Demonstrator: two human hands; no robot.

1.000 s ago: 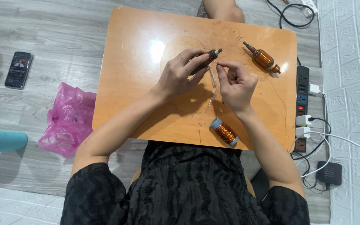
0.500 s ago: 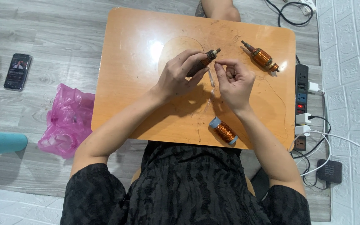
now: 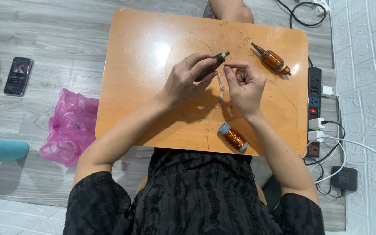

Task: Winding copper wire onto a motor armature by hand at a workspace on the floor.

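Winding held steady over the low orange table (image 3: 131,52), almost nothing shifted since a second ago.

Left hand (image 3: 188,80) still closed round dark motor armature (image 3: 209,67); right hand (image 3: 244,85) still pinching thin copper wire (image 3: 221,82) beside its tip, copper spool (image 3: 233,136) lying near.

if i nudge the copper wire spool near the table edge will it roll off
Probably. The copper wire spool lies on its side, a cylinder with round end flanges, so a nudge could roll it. It rests close to the near edge of the wooden table. Densely wound, it likely feels heavy for its size.
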